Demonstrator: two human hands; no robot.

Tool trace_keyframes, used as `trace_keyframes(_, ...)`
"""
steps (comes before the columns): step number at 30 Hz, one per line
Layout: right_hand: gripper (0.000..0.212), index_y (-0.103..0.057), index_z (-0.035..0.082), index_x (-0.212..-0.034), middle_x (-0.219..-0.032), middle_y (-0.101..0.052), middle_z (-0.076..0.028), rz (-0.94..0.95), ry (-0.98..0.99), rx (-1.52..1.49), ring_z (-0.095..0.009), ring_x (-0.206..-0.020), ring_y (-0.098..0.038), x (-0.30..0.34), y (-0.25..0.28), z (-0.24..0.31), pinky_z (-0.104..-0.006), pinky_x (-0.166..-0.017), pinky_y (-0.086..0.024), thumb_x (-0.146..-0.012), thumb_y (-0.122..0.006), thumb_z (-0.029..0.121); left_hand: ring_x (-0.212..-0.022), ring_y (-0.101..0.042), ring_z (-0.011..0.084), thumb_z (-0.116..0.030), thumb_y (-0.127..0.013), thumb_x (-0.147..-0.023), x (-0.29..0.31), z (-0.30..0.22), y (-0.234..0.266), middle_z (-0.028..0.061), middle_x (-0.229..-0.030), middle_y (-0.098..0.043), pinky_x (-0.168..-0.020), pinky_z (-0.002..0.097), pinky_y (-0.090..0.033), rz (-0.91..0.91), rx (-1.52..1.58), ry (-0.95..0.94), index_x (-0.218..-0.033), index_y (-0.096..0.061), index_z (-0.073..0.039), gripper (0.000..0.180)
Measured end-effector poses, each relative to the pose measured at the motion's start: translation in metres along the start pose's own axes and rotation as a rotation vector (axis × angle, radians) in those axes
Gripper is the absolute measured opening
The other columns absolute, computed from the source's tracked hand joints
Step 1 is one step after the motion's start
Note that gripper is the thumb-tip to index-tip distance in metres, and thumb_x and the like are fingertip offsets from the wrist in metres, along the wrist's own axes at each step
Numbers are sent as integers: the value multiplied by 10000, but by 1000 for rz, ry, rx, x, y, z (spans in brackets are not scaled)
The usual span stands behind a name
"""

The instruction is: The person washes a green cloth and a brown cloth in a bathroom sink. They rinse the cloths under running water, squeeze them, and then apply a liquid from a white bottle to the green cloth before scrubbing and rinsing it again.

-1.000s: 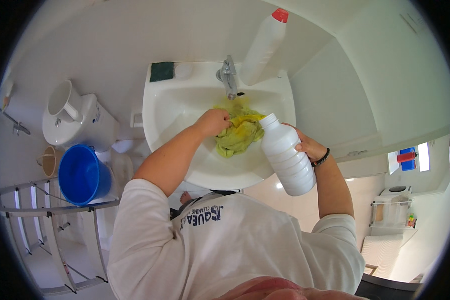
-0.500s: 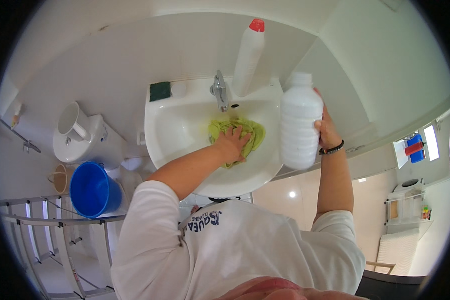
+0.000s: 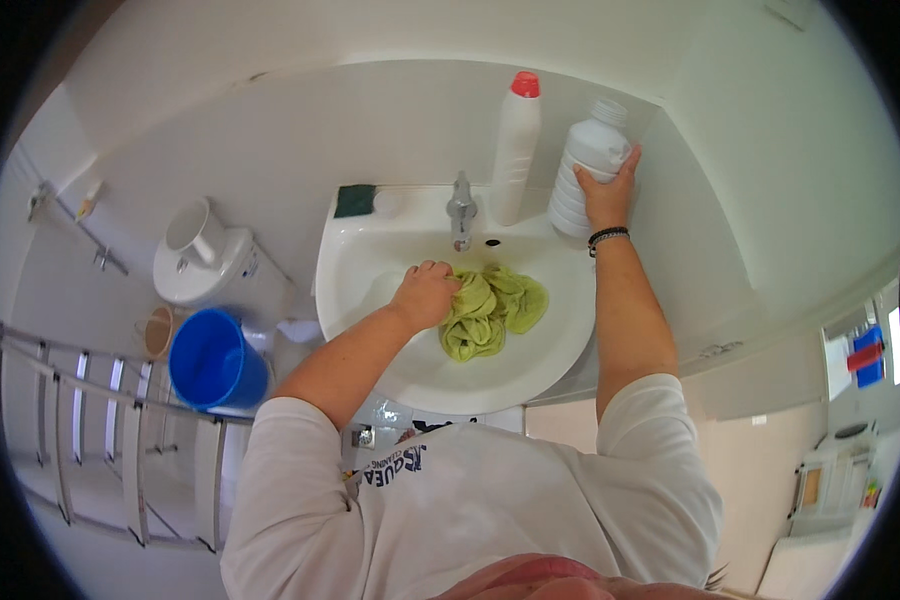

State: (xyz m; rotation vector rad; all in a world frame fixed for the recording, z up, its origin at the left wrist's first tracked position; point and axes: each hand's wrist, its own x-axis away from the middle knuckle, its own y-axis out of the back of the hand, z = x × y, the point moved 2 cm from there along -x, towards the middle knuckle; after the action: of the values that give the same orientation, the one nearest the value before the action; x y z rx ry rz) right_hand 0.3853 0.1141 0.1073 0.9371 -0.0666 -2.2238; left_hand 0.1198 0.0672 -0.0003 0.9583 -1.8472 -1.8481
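In the bowl of the white washbasin [image 3: 370,350] lies a bunched yellow-green cloth [image 3: 480,315]. My left hand [image 3: 425,295] grips the cloth's left side, fingers curled into it. My right hand [image 3: 610,190] is wrapped round the right side of a large white ribbed bottle [image 3: 577,180], whose mouth shows no cap. That bottle stands at the basin's back right corner; its base is partly hidden. Left of it, a slim white bottle with a red cap [image 3: 516,150] stands upright on the rim. Between the slim bottle and the soap ledge is a chrome tap [image 3: 461,210].
A dark green scouring pad [image 3: 355,200] rests on the basin's back left corner. To the left are a toilet tank [image 3: 230,270] with a white jug [image 3: 198,232] on it, a blue bucket [image 3: 218,360], a beige container [image 3: 158,330] and a metal ladder [image 3: 120,440].
My right hand has carried the large white bottle from the basin's right side to its back right corner. My left hand, flat on the cloth before, has shifted left and closed on its edge.
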Motion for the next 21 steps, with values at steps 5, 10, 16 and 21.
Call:
trace_keyframes(5,942,-97,-23,-1229,-1139,-325,-240,-92,82,40,-336,-1054,-336,14,-23,-31,-362,-896,-271,-541,-705,188,-810,-498,216,-234,-516,-737,24,11,-23,147,-891,-512,-708,303,-395,313,740,486,-957,-522,-24,304)
trace_keyframes(10,927,-118,-50,-1216,-1161,-299,-251,-61,165,55,-324,-1083,-315,27,-22,-35,-355,-911,-251,-552,-711,211,-853,-500,251,-281,-505,-742,19,14,-28,178,-913,-528,-737,303,-384,571,721,652,-985,-487,37,401)
trace_keyframes(16,771,-186,-67,-1190,-1171,-299,-240,-84,206,246,-318,-1075,-335,47,-2,-37,-355,-902,-270,-621,-656,157,-854,-494,211,-178,-572,-668,11,6,-40,138,-894,-530,-742,275,-380,414,1318,826,-1006,-463,58,426)
trace_keyframes(21,517,-369,12,-1132,-1129,-379,-188,419,42,-42,-320,-1039,-364,112,4,-15,-342,-895,-281,-660,-554,112,-737,-522,161,-36,-538,-637,-3,-2,-5,61,-830,-548,-687,238,-401,334,1663,677,-888,-517,14,256)
